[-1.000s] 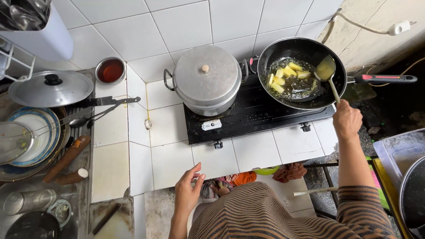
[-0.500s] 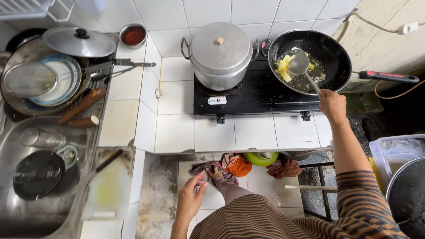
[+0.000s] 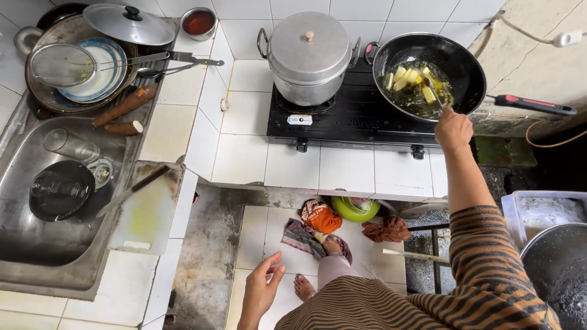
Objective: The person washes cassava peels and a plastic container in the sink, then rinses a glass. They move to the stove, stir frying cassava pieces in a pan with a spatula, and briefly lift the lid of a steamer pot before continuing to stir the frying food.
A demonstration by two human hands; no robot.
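I am seeing my right hand (image 3: 453, 129) gripping a spatula (image 3: 433, 88) closed-fisted, its blade sitting among yellow pieces (image 3: 408, 78) in the wok (image 3: 428, 74) at one o'clock. My left hand (image 3: 262, 291) is hanging at six, fingers loosely spread, holding nothing, with open floor (image 3: 205, 244) beside it.

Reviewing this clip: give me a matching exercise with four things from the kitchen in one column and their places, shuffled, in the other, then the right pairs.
Things:
1. black wok
2. lidded metal pot
3. cutting board
4. small bowl of red sauce

Places:
A. on the stove's left burner
B. on the tiled counter by the back wall
C. resting over the sink's right edge
D. on the stove's right burner, holding pale yellow pieces in oil

Pairs: 1-D, 2-A, 3-C, 4-B.

The right hand holds a utensil in the wok; the left hand hangs free.
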